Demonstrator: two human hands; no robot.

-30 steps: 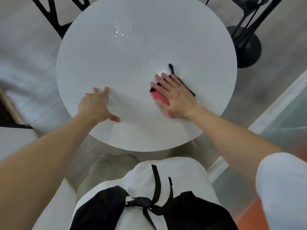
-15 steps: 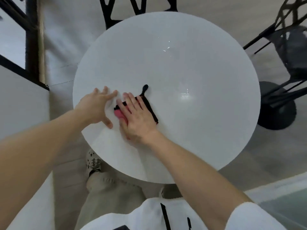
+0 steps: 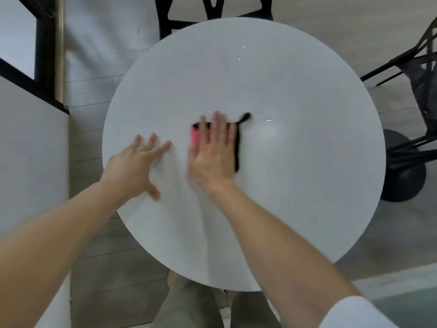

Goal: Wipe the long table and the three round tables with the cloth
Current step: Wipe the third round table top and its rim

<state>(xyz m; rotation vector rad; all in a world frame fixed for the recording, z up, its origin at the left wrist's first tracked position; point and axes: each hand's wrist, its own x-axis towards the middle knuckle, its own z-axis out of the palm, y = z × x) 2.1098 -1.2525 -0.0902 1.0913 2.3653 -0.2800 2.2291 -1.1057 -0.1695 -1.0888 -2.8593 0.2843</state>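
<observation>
A white round table (image 3: pixel 295 174) fills the middle of the head view. My right hand (image 3: pixel 214 152) lies flat with straight fingers on a pink and black cloth (image 3: pixel 237 147), pressing it onto the tabletop near its centre. Pink shows at the hand's left side, black edging and a loop at its right. The hand and cloth are motion-blurred. My left hand (image 3: pixel 134 166) rests flat on the tabletop with fingers spread, a little left of the cloth and apart from it.
A black chair (image 3: pixel 189 15) stands at the table's far side. Another black chair (image 3: pixel 423 74) and a dark round pedestal base (image 3: pixel 404 176) are at the right. A white panel with a black frame (image 3: pixel 33 147) stands at the left. My legs are under the near edge.
My right hand has slid the cloth to the right, away from my left hand, toward the table's centre. The left hand stays planted on the tabletop.
</observation>
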